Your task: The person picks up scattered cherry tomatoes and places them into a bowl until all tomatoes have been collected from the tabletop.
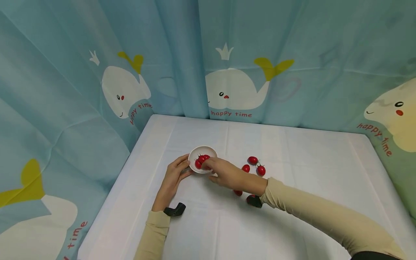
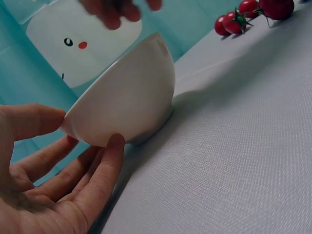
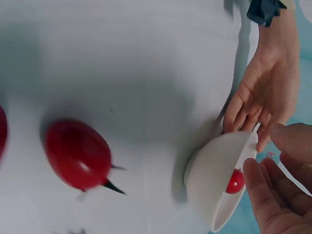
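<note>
A small white bowl (image 1: 202, 149) stands on the table with several red cherry tomatoes (image 1: 201, 159) inside. My left hand (image 1: 172, 177) holds the bowl from its left side; in the left wrist view the thumb is at the rim and the fingers lie against the outer wall (image 2: 126, 92). Over the bowl's right side is my right hand (image 1: 227, 175), its fingertips close above the tomatoes. The right wrist view shows the thumb and fingers of the right hand (image 3: 278, 200) apart, with no tomato between them, and one tomato (image 3: 235, 182) in the bowl.
More cherry tomatoes (image 1: 252, 160) lie loose on the white-covered table (image 1: 312, 180) right of the bowl, some partly hidden by the right forearm. A black wrist device (image 1: 175, 210) sits at the left wrist. Blue curtains (image 1: 182, 54) with whale prints hang behind the table.
</note>
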{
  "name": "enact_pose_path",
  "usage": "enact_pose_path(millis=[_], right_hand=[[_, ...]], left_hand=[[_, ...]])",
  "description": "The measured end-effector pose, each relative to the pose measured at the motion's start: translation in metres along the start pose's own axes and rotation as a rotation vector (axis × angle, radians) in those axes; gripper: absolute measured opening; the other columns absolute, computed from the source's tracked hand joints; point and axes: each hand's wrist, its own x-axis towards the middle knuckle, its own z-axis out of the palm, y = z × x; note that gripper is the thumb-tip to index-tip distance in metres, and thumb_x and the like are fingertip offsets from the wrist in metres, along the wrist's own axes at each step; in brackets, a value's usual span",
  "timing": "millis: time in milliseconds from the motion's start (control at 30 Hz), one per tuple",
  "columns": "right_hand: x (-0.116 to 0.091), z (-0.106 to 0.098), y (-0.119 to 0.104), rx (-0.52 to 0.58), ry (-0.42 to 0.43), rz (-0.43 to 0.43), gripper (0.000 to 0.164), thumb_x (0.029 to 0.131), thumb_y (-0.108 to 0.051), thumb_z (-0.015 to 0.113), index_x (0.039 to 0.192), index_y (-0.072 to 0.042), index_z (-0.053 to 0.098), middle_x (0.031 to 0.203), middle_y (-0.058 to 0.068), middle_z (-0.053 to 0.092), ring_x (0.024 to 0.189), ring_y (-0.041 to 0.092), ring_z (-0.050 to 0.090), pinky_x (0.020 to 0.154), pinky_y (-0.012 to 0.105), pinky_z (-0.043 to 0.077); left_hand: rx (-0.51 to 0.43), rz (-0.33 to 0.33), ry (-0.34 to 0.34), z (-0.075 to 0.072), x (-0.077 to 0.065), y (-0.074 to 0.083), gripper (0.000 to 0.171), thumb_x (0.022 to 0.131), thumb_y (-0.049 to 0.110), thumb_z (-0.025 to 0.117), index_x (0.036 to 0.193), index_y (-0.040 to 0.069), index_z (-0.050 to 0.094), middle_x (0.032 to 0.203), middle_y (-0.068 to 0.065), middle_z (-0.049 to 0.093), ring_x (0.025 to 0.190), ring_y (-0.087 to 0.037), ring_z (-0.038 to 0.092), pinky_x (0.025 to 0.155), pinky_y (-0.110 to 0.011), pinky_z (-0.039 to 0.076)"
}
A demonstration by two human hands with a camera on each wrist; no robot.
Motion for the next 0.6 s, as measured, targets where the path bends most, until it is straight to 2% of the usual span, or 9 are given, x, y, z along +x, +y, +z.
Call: enact_pose_path(millis=[267, 467, 600], right_hand=[[-0.033, 0.007, 0.005, 0.065, 0.003, 0.025, 0.042, 0.094, -0.008, 0.078, 0.132, -0.004, 0.061, 0.13, 0.013, 0.068, 0.113, 0.03, 0.069, 0.098, 0.039, 0.064], [-0.052, 0.012, 0.01, 0.129, 0.099, 0.014, 0.039, 0.094, -0.007, 0.077, 0.13, -0.005, 0.062, 0.128, 0.014, 0.069, 0.107, 0.03, 0.071, 0.094, 0.04, 0.065], [-0.062, 0.014, 0.013, 0.214, 0.162, 0.02, 0.039, 0.094, -0.008, 0.077, 0.131, -0.009, 0.063, 0.126, 0.015, 0.07, 0.106, 0.032, 0.073, 0.092, 0.044, 0.066]], left_hand=[[-0.018, -0.005, 0.001, -0.001, 0.0, -0.001, 0.045, 0.109, 0.019, 0.058, 0.151, 0.006, 0.05, 0.158, -0.013, 0.047, 0.141, -0.029, 0.052, 0.105, -0.032, 0.06], [-0.011, -0.001, 0.0, -0.001, -0.001, 0.0, 0.046, 0.109, 0.019, 0.058, 0.152, 0.006, 0.05, 0.159, -0.012, 0.045, 0.143, -0.03, 0.051, 0.105, -0.032, 0.06], [-0.017, 0.005, -0.004, 0.0, -0.002, 0.0, 0.046, 0.109, 0.018, 0.057, 0.152, 0.005, 0.05, 0.158, -0.012, 0.045, 0.143, -0.03, 0.05, 0.104, -0.031, 0.06]])
